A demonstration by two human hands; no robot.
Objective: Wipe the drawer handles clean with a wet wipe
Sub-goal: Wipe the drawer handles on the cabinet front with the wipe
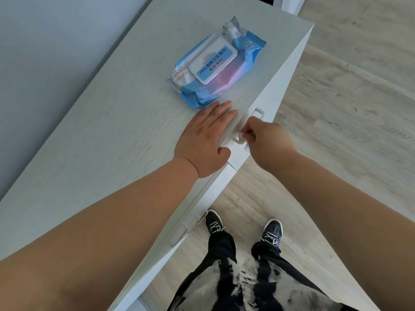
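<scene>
Wiping the upper handle (247, 129) with a wipe (246, 147) in the right hand (268, 143)

Right hand: fingers curled, pinching the white wipe against the handle on the drawer front just below the top edge of the dresser (94, 135). Left hand (205, 140): flat, fingers straight, palm down on the dresser top beside the handle, holding nothing. Wipe pack (216, 63): lid closed, lying on the top just beyond the left fingertips. Second handle (179, 235): lower on the front, untouched

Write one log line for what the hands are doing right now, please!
left hand: flat on dresser top | right hand: rubbing wet wipe on drawer handle | wipes pack: lid closed
</scene>
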